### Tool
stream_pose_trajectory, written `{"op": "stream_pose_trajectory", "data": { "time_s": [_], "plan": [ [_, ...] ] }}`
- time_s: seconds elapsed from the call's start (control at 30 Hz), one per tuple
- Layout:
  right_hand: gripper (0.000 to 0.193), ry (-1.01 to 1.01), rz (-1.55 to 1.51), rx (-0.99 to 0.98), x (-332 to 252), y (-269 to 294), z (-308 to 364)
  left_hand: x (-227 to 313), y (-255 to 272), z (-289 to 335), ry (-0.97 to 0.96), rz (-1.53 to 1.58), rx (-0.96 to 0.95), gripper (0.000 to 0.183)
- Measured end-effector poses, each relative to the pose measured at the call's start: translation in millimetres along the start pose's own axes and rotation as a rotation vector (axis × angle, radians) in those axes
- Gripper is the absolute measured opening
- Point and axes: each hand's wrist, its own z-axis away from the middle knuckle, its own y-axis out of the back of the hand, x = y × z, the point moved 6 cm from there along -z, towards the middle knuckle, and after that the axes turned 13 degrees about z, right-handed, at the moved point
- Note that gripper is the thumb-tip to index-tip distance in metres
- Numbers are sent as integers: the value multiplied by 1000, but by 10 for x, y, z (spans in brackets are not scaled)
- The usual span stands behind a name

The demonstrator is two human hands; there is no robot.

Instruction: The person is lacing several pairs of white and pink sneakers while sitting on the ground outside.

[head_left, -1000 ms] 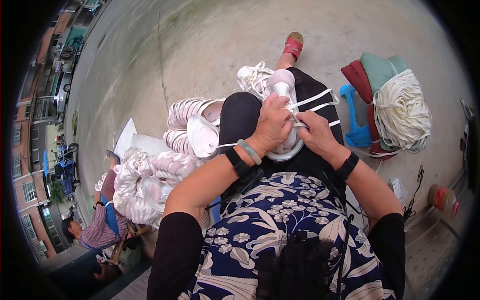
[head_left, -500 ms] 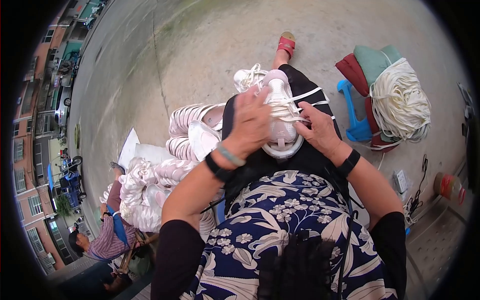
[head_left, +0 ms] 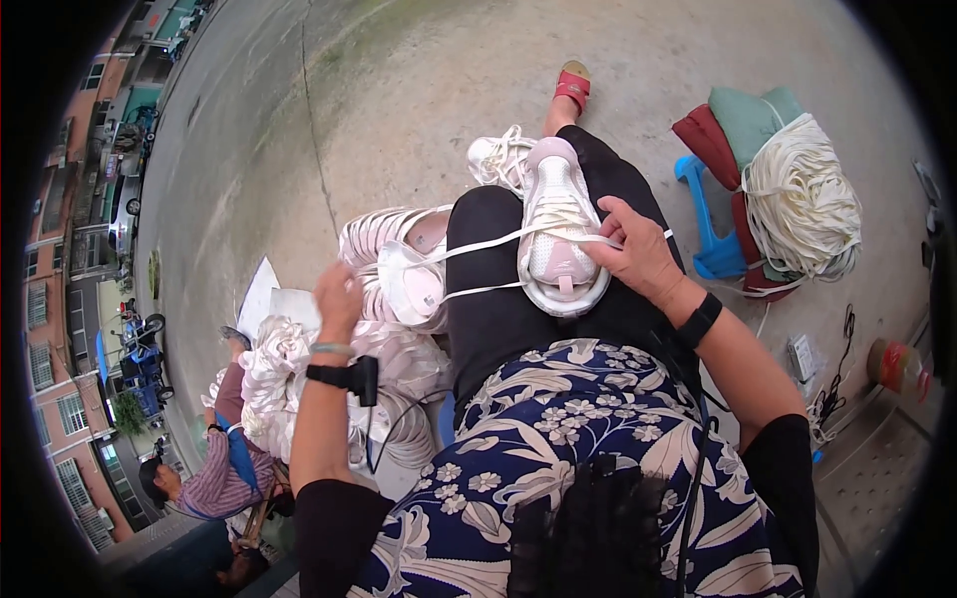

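Observation:
A white and pale pink sneaker (head_left: 561,261) lies on my lap, toe pointing away from me, with white laces across its tongue. My right hand (head_left: 643,249) is at the shoe's right side, thumb and fingers pinching a white shoelace (head_left: 488,241). The lace stretches from the shoe over my left thigh to the left. At its far end, my left hand (head_left: 340,299) is closed on it beside the stacked shoes, slightly blurred. A second stretch of lace runs lower, from the shoe's left edge toward the stack.
Striped pink and white shoes (head_left: 399,229) are stacked at my left, above a heap of more shoes (head_left: 289,369). Another laced shoe (head_left: 495,159) sits beyond my knees. At right, a bundle of white laces (head_left: 802,194) rests by a blue stool (head_left: 710,234). Another person (head_left: 214,473) sits lower left.
My left hand has moved from above the shoe far to the left, drawing the lace out across my thigh. My right hand stays by the shoe's right side.

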Motion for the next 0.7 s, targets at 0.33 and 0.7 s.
{"op": "stream_pose_trajectory", "data": {
  "time_s": [0.33, 0.7],
  "plan": [
    [23, -93, 261, -104, -65, -80, -213, 2554, -407, -292, -562, 664, -172, 35],
    [20, 76, 478, 34, -211, -122, -211, 2625, -550, -229, -528, 606, -231, 41]
  ]
}}
